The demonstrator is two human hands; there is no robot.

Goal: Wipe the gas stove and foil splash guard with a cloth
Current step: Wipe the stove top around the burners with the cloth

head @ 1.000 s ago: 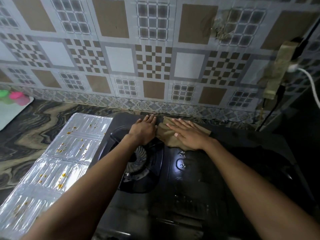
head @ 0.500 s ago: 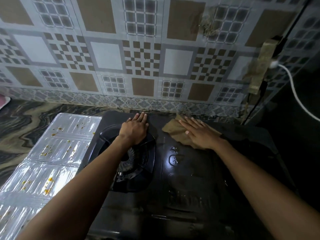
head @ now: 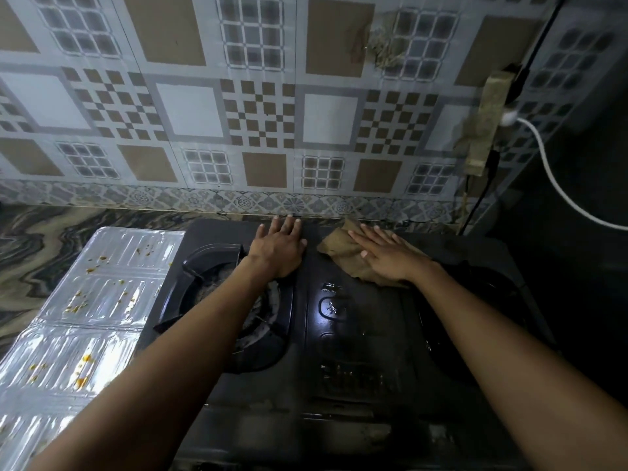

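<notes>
The fingers [head: 370,236] of the right hand [head: 390,259] lie straight and slightly spread, flat on a brown cloth [head: 336,248], pressing it onto the rear part of the gas stove [head: 356,338]; nothing is pinched. The cloth is crumpled and sits on the stove top towards the back edge, between the two burners, showing beyond the fingertips and under the heel of the palm. The fingers [head: 287,227] of the left hand [head: 280,249] are straight and held close together, palm down on the stove top, near the cloth but apart from it, with the tips reaching the rear edge by the wall. The left forearm crosses the left burner [head: 200,277], whose black pan support shows on either side of it. The stove is black, and its centre panel is glossy with one bright reflection. The right burner [head: 475,300] is in shadow and its detail cannot be made out. The foil splash guard [head: 112,283] lies flat in unfolded panels on the tabletop [head: 44,239], along the stove's left side; whether it touches the stove cannot be told. Yellow-orange specks are scattered over the foil. The tabletop is marbled dark and beige. Behind stands a wall of patterned tiles [head: 258,113]. At upper right a strip of brownish tape [head: 486,124] is stuck to the wall, and a white cable [head: 550,178] runs off to the right.
</notes>
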